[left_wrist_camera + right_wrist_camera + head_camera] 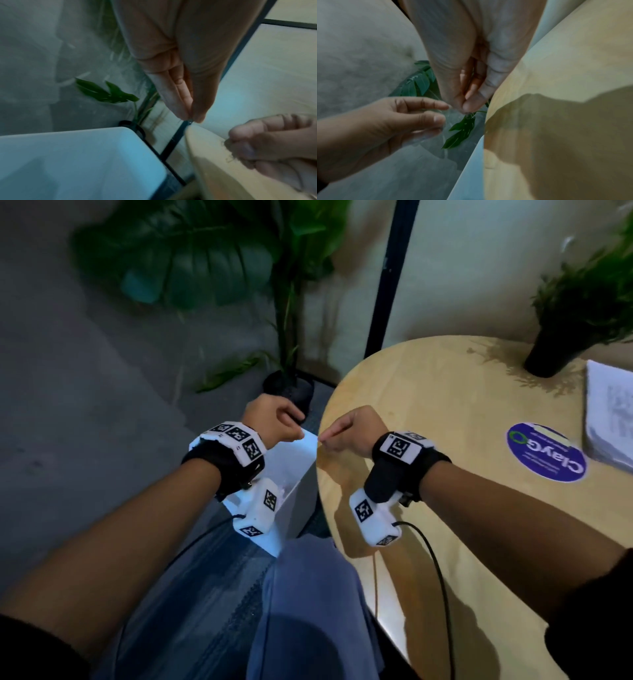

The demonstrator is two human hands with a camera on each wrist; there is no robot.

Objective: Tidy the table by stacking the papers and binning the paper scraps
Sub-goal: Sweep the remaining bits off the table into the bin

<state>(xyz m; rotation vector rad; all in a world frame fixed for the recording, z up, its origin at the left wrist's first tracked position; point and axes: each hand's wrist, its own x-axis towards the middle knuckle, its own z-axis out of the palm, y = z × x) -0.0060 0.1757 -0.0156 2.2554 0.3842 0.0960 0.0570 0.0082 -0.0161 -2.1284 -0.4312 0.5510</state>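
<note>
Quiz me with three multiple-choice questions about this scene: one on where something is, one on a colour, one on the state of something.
1. Where is the white bin?
A. On the table
B. On the floor beside the table's edge
C. Behind the plant

2. What colour is the round sticker on the table?
A. Red
B. Yellow
C. Purple-blue

3. How are the papers lying?
A. In one stack by the black plant pot
B. Scattered over the floor
C. Held in the left hand

Answers: 1 B, the bin stands below the table rim under the left hand. 2 C, the sticker is purple-blue with white letters. 3 A, the sheets sit piled at the table's far right.
</note>
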